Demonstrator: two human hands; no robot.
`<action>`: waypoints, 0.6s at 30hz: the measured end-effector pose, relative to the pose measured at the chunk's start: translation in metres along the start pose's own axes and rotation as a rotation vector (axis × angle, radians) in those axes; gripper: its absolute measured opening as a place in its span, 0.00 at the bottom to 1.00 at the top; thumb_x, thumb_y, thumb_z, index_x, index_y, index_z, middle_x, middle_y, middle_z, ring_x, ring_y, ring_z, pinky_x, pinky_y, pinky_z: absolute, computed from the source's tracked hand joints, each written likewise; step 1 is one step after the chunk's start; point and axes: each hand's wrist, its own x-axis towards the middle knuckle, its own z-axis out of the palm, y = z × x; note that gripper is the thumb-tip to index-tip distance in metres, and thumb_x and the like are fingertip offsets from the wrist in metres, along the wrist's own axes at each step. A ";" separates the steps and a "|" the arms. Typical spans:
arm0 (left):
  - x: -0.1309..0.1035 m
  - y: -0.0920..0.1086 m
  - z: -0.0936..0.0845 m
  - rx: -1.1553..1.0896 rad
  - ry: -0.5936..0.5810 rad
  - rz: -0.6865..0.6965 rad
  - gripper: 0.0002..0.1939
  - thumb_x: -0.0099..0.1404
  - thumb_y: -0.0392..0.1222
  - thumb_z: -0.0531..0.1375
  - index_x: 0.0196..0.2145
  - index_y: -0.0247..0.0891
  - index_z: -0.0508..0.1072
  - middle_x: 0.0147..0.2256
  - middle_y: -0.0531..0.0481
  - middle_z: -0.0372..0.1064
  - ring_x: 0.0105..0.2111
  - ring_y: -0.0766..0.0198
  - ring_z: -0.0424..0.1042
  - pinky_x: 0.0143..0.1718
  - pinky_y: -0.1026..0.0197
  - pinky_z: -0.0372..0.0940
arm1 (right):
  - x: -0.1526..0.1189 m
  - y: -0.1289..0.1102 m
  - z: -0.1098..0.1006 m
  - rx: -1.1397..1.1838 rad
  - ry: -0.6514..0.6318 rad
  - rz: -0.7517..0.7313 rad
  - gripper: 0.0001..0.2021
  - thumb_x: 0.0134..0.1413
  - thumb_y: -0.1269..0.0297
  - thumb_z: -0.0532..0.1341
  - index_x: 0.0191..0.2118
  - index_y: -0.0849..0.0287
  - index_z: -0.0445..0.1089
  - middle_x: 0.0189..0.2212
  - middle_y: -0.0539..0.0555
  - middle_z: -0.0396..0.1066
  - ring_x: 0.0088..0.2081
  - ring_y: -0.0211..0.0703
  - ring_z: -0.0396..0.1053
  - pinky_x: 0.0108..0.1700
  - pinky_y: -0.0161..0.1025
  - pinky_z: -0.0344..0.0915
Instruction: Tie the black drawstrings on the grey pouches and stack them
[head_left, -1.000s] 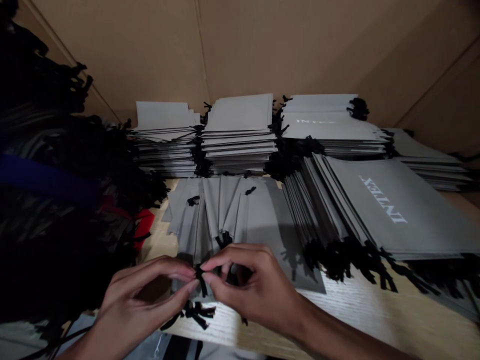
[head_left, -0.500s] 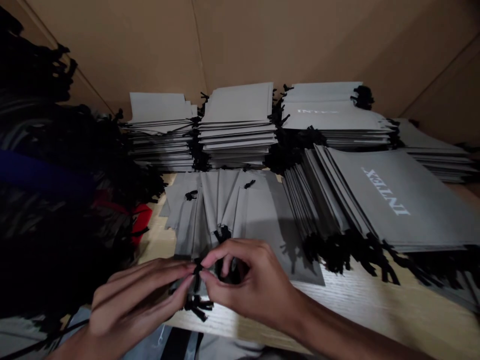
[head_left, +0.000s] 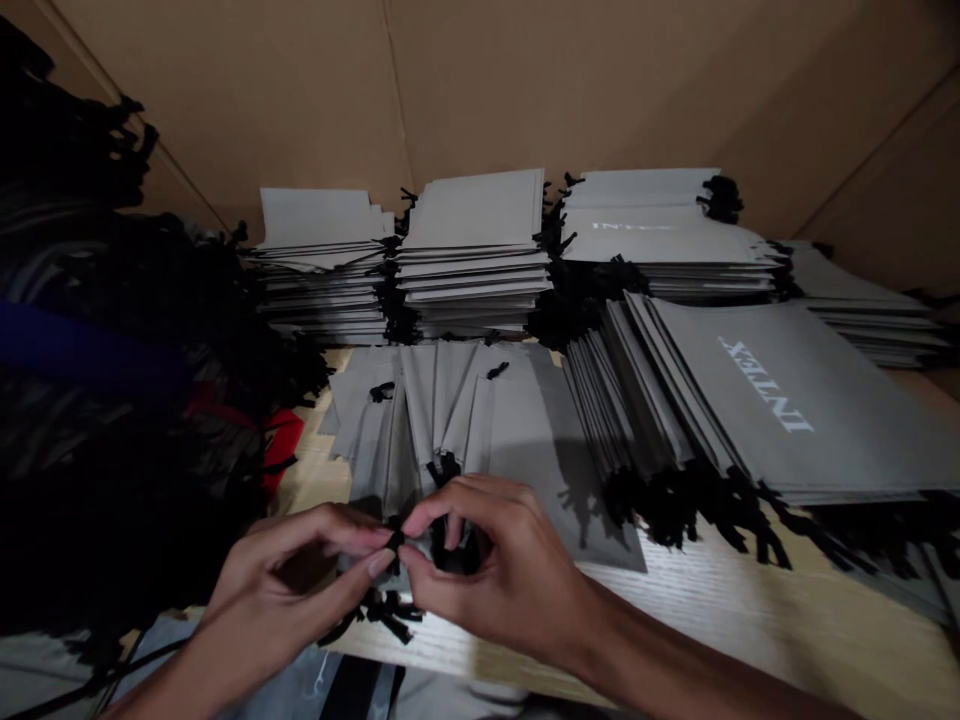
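My left hand (head_left: 300,575) and my right hand (head_left: 495,565) meet near the table's front edge. Thumb and fingers of each pinch a black drawstring cord (head_left: 395,542) between them, where it looks bunched or knotted. That cord is at the near end of grey fabric drawstring bags (head_left: 431,405), which lie fanned out on the table beyond my fingers. More black cord ends (head_left: 394,612) hang just below the pinch. My right hand's curled fingers partly cover the bags' near edges.
Stacked grey bags (head_left: 472,215) line the brown cardboard wall (head_left: 480,80). At right, a leaning row of bags tops out with a printed "INTEX" bag (head_left: 795,390). A dark heap of black-corded bags (head_left: 112,470) rises at left, beside a red piece (head_left: 283,440). Pale wooden table (head_left: 720,620) shows in front.
My left hand has arched, its fingers bending more and its thumb coming up against the black cord. My right hand stays almost still, pinching.
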 end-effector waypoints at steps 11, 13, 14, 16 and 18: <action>-0.003 -0.007 -0.009 0.143 -0.134 0.241 0.08 0.70 0.33 0.69 0.40 0.47 0.82 0.36 0.59 0.87 0.33 0.66 0.88 0.39 0.71 0.82 | 0.002 0.000 -0.006 0.032 -0.129 -0.030 0.09 0.48 0.74 0.70 0.35 0.55 0.75 0.29 0.42 0.72 0.32 0.32 0.69 0.37 0.31 0.63; -0.003 -0.008 -0.011 0.189 -0.132 0.305 0.09 0.71 0.32 0.69 0.43 0.46 0.82 0.38 0.58 0.87 0.35 0.65 0.88 0.41 0.70 0.83 | 0.002 -0.001 -0.006 0.051 -0.141 -0.011 0.09 0.48 0.74 0.70 0.35 0.55 0.74 0.28 0.42 0.71 0.31 0.32 0.68 0.36 0.31 0.62; -0.002 -0.009 -0.012 0.211 -0.131 0.338 0.10 0.71 0.32 0.70 0.45 0.46 0.82 0.39 0.57 0.87 0.36 0.65 0.88 0.43 0.69 0.83 | 0.002 -0.001 -0.006 0.059 -0.142 0.003 0.09 0.47 0.74 0.70 0.35 0.55 0.75 0.28 0.42 0.70 0.30 0.32 0.67 0.35 0.31 0.62; -0.002 -0.009 -0.015 0.246 -0.136 0.392 0.11 0.70 0.31 0.70 0.47 0.45 0.83 0.41 0.56 0.88 0.38 0.63 0.88 0.44 0.66 0.84 | 0.002 -0.001 -0.006 0.076 -0.144 0.025 0.09 0.47 0.73 0.70 0.35 0.54 0.75 0.28 0.42 0.70 0.29 0.32 0.67 0.34 0.31 0.62; -0.001 -0.006 -0.016 0.273 -0.139 0.414 0.13 0.70 0.31 0.70 0.49 0.45 0.82 0.41 0.55 0.88 0.38 0.61 0.88 0.42 0.64 0.85 | 0.003 -0.002 -0.007 0.078 -0.152 0.043 0.09 0.47 0.73 0.70 0.35 0.54 0.75 0.28 0.43 0.71 0.30 0.32 0.67 0.34 0.31 0.63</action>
